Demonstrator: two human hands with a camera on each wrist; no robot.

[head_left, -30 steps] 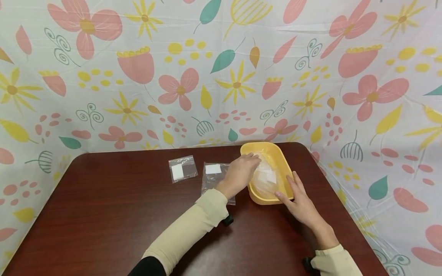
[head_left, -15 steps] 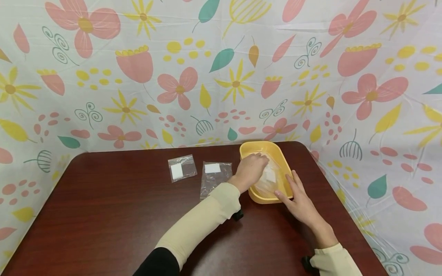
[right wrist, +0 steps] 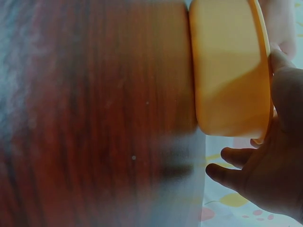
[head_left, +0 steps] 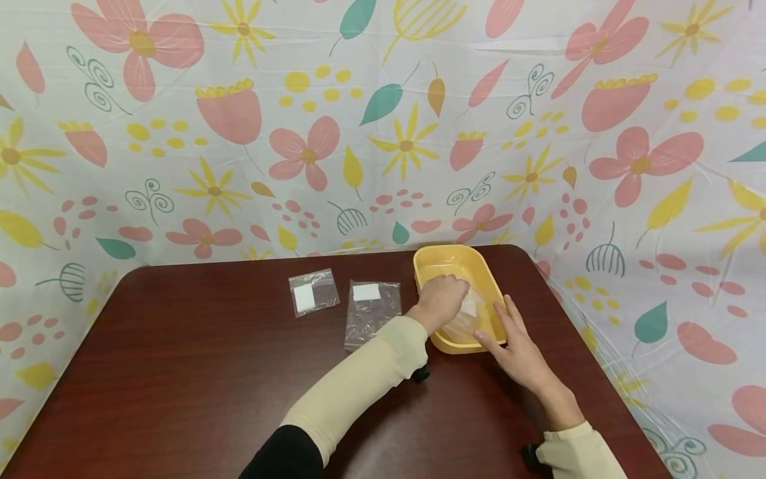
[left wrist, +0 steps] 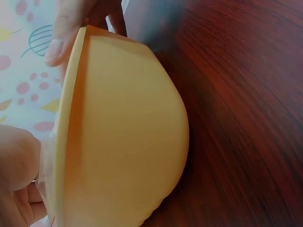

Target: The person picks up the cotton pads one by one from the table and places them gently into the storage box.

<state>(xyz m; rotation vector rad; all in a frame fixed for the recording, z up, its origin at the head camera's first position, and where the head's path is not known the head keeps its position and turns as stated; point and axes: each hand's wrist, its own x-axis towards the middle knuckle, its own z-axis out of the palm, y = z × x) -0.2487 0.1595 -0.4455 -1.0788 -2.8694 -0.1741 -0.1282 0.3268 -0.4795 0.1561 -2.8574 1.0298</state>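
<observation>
In the head view my left hand (head_left: 443, 301) reaches over the yellow basin (head_left: 487, 274), fingers curled. In the left wrist view this left hand (left wrist: 18, 172) pinches clear plastic film (left wrist: 46, 165) beside the basin's rim. The film belongs to a clear plastic bag (head_left: 463, 326) with a white label, lying inside the basin and partly hidden by the hand. My right hand (head_left: 519, 349) rests at the basin's near right corner, thumb and forefinger over the rim. The right wrist view shows the other fingers (right wrist: 229, 177) extended and spread outside the basin wall (right wrist: 232, 71).
Left of the basin, a clear bag with a white label (head_left: 372, 316) lies on the dark red wooden table (head_left: 179, 372). A smaller labelled clear bag (head_left: 314, 293) lies farther left. A flower-print cloth (head_left: 359, 133) hangs behind the table's far edge.
My left hand has moved right and farther over the basin, and its fingers have curled in on the bag. The right hand stays at the corner.
</observation>
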